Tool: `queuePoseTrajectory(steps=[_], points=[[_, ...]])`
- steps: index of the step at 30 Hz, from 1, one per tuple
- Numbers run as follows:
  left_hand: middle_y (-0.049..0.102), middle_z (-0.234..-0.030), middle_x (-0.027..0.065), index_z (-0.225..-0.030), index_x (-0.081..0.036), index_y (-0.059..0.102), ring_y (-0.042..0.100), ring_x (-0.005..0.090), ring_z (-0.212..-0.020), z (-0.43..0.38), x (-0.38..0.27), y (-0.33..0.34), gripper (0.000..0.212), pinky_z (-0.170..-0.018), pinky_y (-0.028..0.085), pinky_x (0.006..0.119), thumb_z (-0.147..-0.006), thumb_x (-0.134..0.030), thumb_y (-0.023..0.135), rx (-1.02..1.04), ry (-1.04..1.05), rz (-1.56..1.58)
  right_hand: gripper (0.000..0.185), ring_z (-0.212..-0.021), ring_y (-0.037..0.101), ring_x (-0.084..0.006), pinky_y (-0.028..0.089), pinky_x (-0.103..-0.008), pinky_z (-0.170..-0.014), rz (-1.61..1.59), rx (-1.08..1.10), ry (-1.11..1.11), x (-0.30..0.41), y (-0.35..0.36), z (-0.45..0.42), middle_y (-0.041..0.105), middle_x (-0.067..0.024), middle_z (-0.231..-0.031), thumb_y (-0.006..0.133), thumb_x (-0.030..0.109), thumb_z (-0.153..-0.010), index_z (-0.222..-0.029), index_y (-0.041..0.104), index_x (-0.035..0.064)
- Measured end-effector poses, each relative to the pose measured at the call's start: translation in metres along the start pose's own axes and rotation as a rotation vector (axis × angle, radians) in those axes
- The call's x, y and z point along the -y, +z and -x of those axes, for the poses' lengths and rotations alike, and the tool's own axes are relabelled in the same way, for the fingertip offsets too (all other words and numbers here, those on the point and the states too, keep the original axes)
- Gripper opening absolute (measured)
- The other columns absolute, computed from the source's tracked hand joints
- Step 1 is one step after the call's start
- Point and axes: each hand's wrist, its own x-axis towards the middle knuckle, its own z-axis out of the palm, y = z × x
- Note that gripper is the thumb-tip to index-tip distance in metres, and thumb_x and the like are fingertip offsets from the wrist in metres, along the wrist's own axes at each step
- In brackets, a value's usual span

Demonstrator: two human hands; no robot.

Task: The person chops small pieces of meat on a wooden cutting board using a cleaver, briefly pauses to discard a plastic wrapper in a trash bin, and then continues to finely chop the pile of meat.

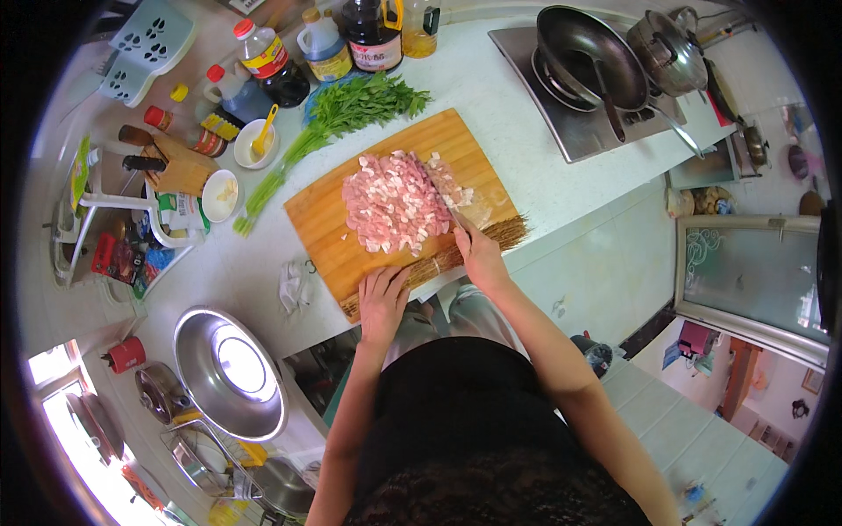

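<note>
A heap of diced raw meat [391, 204] lies on a wooden cutting board [316, 230]. My right hand [483, 260] is closed around the handle of a knife [444, 187], whose blade runs along the right side of the heap. My left hand [383, 299] rests, palm down, at the near edge of the board, on a bundle of thin brown twigs [437, 262] bound together. It does not grip anything that I can see. Beyond the board lies a bunch of leafy green celery [329, 121].
Bottles of sauce [270, 66] and two small white bowls [220, 196] stand past the board. A knife block [181, 164] is at the left, a large steel basin [227, 371] at the lower left. On the right, a wok [592, 59] sits on the gas hob [572, 141].
</note>
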Motion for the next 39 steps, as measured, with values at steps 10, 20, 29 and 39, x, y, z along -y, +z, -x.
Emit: queuePoseTrajectory(steps=[10, 20, 29, 39], points=[[0.059, -0.108, 0.006, -0.108, -0.008, 0.064, 0.052, 0.0249, -0.106, -0.001, -0.003, -0.004, 0.037, -0.098, 0.033, 0.044, -0.071, -0.01, 0.069, 0.011, 0.01, -0.043, 0.039, -0.103, 0.058, -0.0412, 0.047, -0.0399, -0.087, -0.054, 0.052, 0.072, -0.015, -0.016, -0.008, 0.062, -0.0229, -0.11, 0.045, 0.03, -0.097, -0.129, 0.051, 0.0099], [0.059, -0.11, 0.0043, -0.108, -0.008, 0.063, 0.05, 0.0222, -0.11, -0.005, -0.004, -0.005, 0.035, -0.101, 0.03, 0.046, -0.074, -0.012, 0.067, 0.02, -0.004, -0.033, 0.038, -0.096, 0.06, -0.0406, 0.048, -0.0406, -0.082, -0.106, 0.046, 0.024, -0.001, -0.009, 0.0, 0.062, -0.0242, -0.104, 0.045, 0.029, -0.097, -0.128, 0.053, 0.0095], [0.059, -0.11, 0.0048, -0.107, -0.009, 0.063, 0.05, 0.0228, -0.111, -0.007, -0.007, -0.005, 0.035, -0.101, 0.03, 0.046, -0.073, -0.014, 0.069, 0.015, -0.052, -0.039, 0.037, -0.086, 0.061, -0.0424, 0.048, -0.0428, -0.077, -0.119, 0.064, -0.094, 0.01, -0.012, -0.013, 0.062, -0.0259, -0.099, 0.045, 0.031, -0.096, -0.125, 0.055, 0.0083], [0.058, -0.112, 0.0045, -0.107, -0.01, 0.063, 0.049, 0.0234, -0.113, -0.005, -0.012, -0.002, 0.036, -0.101, 0.031, 0.046, -0.073, -0.016, 0.07, -0.034, -0.123, -0.024, 0.041, -0.09, 0.061, -0.0428, 0.048, -0.0458, -0.08, -0.086, 0.157, -0.204, 0.012, -0.017, -0.024, 0.064, -0.0241, -0.097, 0.042, 0.038, -0.096, -0.125, 0.054, 0.0122]])
